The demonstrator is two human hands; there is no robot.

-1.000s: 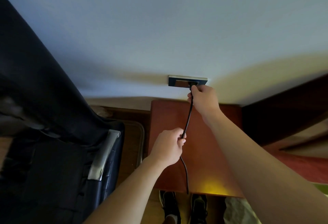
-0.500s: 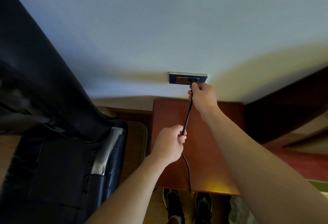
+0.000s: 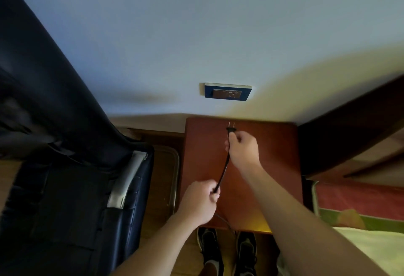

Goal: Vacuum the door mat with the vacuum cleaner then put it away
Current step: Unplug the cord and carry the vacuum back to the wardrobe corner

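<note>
- The right hand [image 3: 242,151] pinches a thin black power cord [image 3: 223,174] just behind its small black two-pronged plug [image 3: 231,130], with thumb and fingers curled tight round the cord.
- The plug's two bare metal prongs point up at the pale blue-white wall [image 3: 196,35].
- The plug is out of the dark blue rectangular wall socket [image 3: 227,91] and is held below it, apart from it.
- The plug is held in the air over the back edge of a red-brown wooden cabinet top [image 3: 273,155], which stands against the wall.
- The left hand [image 3: 200,202] grips the same cord lower down, its fist closed round it, above the front left part of the cabinet top.
- Between the two hands the cord runs nearly straight and taut, slanting from upper right to lower left.
- Below the left hand a thin line drops past the cabinet's front edge. It looks like the rest of the cord, though the dim blur there leaves that unsure.
- A pair of black lace-up shoes [image 3: 209,247] shows just in front of the cabinet, toes toward it.
- A dark navy leather armchair [image 3: 65,166] with a silver strip along its arm fills the left side, near the cabinet.
- A bed with a yellow-green cover [image 3: 371,243] lies at the lower right, beside the cabinet.
</note>
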